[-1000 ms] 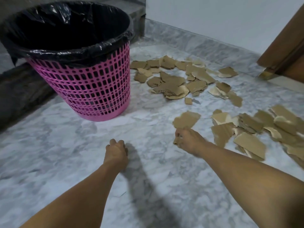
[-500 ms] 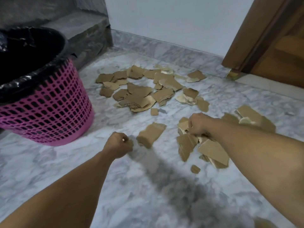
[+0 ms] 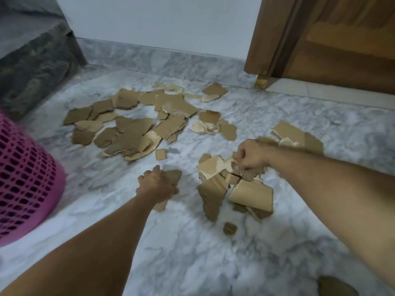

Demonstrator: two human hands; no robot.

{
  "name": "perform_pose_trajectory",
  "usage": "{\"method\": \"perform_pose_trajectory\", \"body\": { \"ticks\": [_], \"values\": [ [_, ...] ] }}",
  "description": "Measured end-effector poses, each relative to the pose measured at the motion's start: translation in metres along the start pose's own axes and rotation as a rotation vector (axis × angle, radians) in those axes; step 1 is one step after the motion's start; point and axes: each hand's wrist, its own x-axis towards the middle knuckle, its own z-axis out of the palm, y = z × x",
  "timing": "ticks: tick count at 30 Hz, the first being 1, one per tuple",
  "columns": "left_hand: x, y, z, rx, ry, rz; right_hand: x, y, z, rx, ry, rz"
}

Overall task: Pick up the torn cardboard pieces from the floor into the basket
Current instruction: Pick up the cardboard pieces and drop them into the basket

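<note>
Left hand (image 3: 157,184) is curled down over 1 torn cardboard piece (image 3: 171,177) lying alone on the marble floor (image 3: 192,263), probably since it's the closest scrap. Right hand (image 3: 251,154) is fisted into the near cardboard pile (image 3: 233,184), looks like it's bunching several at once to save trips. The far cardboard spread (image 3: 132,129) lies untouched near the wall. The pink basket (image 3: 25,184) sits at the left, cut off, rim out of view. Motion blur means I can't tell if either hand actually has a firm hold.
</note>
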Motion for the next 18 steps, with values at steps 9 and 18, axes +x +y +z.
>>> {"method": "perform_pose_trajectory", "body": {
  "ticks": [9,18],
  "values": [
    [0.027,0.007,0.029,-0.099,0.061,-0.141,-0.062,0.096,0.007,0.001,-0.075,0.329],
    [0.011,0.01,0.032,-0.001,0.054,-0.147,-0.19,0.105,0.104,-0.476,-0.452,0.149]
  ]
}}
